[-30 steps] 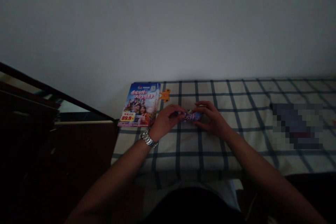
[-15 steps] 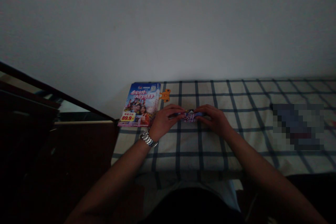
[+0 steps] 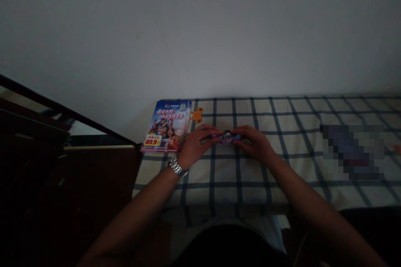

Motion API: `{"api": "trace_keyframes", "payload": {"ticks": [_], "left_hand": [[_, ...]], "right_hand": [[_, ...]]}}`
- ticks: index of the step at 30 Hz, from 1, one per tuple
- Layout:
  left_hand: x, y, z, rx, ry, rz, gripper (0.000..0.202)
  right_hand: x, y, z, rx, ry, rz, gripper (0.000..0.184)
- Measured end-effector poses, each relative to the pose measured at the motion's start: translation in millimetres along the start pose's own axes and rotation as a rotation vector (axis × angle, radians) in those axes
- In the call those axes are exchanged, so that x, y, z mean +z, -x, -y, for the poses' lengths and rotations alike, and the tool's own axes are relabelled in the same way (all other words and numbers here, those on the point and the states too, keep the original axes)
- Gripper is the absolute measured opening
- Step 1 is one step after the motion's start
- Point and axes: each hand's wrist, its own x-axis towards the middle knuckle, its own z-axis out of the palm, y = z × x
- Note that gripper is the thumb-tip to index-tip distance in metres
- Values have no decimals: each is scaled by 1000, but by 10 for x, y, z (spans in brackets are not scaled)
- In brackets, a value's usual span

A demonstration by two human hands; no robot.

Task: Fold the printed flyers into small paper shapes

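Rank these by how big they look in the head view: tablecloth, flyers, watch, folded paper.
1. Tablecloth
2. Flyers
Unranked: watch and folded paper look alike; fingers hide part of the latter.

The ends of the small printed paper [image 3: 224, 139] are covered where gripped by the left hand [image 3: 196, 145] and the right hand [image 3: 256, 145], and its exact shape is too small to be made out. A dark object [image 3: 354, 152] at the right is blurred into blocks; the finest print on the leaflet stack [image 3: 166, 127] cannot be read.
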Motion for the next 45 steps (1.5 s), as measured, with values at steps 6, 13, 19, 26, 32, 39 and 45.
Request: {"api": "trace_keyframes", "payload": {"ticks": [6, 13, 19, 26, 32, 39, 45], "left_hand": [[17, 15, 36, -6, 32, -43, 44], [31, 12, 62, -11, -146, -39, 42], [57, 7, 79, 4, -176, -3, 27], [59, 0, 87, 19, -183, 3, 22], [54, 3, 97, 23, -182, 13, 20], [51, 6, 105, 19, -192, 18, 19], [54, 13, 110, 22, -198, 22, 19]], "right_hand": [[-29, 5, 2, 28, -14, -57, 24], [-179, -4, -104, 143, 177, -372, 22], [-366, 27, -248, 271, 218, -553, 27], [-634, 67, -392, 322, 391, -700, 28], [-786, 149, -555, 372, 536, -768, 31], [-931, 221, -700, 439, 654, -765, 31], [-948, 246, -727, 481, 673, -749, 32]]}}
